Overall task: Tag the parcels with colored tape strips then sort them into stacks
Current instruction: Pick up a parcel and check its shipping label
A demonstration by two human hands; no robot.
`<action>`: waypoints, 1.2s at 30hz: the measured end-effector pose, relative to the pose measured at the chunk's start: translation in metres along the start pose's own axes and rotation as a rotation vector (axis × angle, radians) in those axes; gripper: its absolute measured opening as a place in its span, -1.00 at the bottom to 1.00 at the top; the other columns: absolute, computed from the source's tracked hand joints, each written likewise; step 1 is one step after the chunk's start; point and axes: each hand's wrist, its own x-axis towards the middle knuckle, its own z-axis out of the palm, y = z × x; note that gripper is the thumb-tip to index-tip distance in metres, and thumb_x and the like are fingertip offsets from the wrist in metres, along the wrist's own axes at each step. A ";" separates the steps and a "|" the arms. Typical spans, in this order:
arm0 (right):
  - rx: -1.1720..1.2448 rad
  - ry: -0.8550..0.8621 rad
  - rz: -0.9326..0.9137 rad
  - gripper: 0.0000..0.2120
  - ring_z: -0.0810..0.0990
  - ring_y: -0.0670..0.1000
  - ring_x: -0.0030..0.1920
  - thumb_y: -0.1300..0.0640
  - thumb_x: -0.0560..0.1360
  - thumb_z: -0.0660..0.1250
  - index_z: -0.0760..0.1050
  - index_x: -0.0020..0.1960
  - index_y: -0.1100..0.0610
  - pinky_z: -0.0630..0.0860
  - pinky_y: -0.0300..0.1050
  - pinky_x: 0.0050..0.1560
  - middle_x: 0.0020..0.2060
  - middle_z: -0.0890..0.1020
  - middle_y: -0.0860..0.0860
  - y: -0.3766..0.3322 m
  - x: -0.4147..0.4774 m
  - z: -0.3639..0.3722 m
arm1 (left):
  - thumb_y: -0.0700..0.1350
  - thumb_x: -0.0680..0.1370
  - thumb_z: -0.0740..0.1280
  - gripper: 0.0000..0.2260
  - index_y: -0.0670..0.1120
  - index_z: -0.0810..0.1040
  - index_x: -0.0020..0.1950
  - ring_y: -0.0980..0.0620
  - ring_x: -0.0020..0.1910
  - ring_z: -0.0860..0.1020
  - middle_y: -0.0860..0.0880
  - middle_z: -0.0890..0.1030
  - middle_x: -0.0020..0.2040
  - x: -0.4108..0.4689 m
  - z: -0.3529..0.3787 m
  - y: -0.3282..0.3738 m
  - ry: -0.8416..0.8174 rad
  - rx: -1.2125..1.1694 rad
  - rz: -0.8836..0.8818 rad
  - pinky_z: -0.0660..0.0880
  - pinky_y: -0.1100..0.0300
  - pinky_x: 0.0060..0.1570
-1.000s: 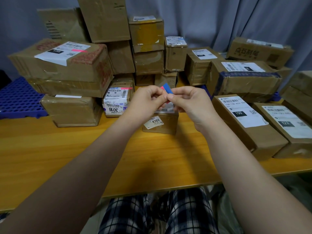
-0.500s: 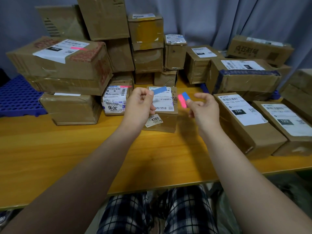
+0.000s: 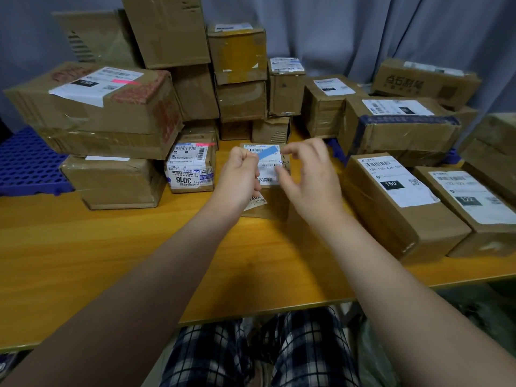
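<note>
light blue tape strip is pinched in the left hand, which is balled up tight round its lower end. the free end pokes up and to the right over the top of the white shipping label on the small brown cardboard parcel. can't tell if the strip is actually touching the label.

right hand is over the right side of that small parcel, fingers half curled like a claw, thumb tip by the label's right edge. it's blurry, so i can't tell if it's got anything in it.

the small parcel sits on the yellow wooden table. just left of it is a taped-up parcel marked 3016 with a pink tape strip on top. further left is a big cardboard box sitting on a stack. right of the small parcel are two long brown boxes labelled 150 and 122. behind it there's more stacked boxes, then a grey curtain.
</note>
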 end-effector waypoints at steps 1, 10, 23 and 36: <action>-0.037 -0.012 -0.069 -0.78 0.50 -0.02 -0.05 0.16 0.47 0.39 0.51 0.10 0.15 0.46 -0.14 -0.24 0.04 0.48 0.07 -0.004 0.002 0.003 | -0.13 0.64 0.09 -0.85 -0.02 0.34 -0.11 0.08 -0.43 0.41 -0.01 0.42 -0.28 0.000 0.002 0.001 -0.013 0.003 -0.013 0.43 0.20 -0.40; -0.160 0.002 -0.258 -0.93 0.53 0.10 -0.20 0.21 0.42 0.36 0.51 -0.11 0.19 0.37 -0.10 -0.44 -0.17 0.53 0.11 -0.009 0.013 0.020 | -0.12 0.63 0.08 -0.83 -0.02 0.33 -0.15 0.05 -0.39 0.40 -0.02 0.41 -0.30 0.003 0.004 -0.001 -0.045 0.075 -0.044 0.36 0.16 -0.40; 0.950 0.065 1.069 -0.89 0.48 -0.09 -0.03 0.10 0.43 0.46 0.56 -0.08 0.05 0.42 -0.19 -0.16 -0.07 0.63 -0.05 0.001 0.027 0.010 | -0.04 0.63 0.17 -0.63 -0.03 0.32 0.44 0.00 0.35 0.34 0.00 0.40 0.37 0.025 -0.014 -0.027 -0.167 0.788 0.302 0.27 0.08 0.32; 1.047 0.051 1.031 -0.90 0.68 -0.06 -0.34 0.29 0.42 0.44 0.52 -0.19 0.19 0.50 -0.32 -0.43 -0.28 0.68 0.06 -0.017 0.000 0.008 | -0.13 0.58 0.13 -0.65 -0.11 0.49 0.33 -0.11 0.33 0.40 -0.11 0.50 0.29 -0.004 -0.015 -0.055 0.045 0.782 0.593 0.30 -0.13 0.34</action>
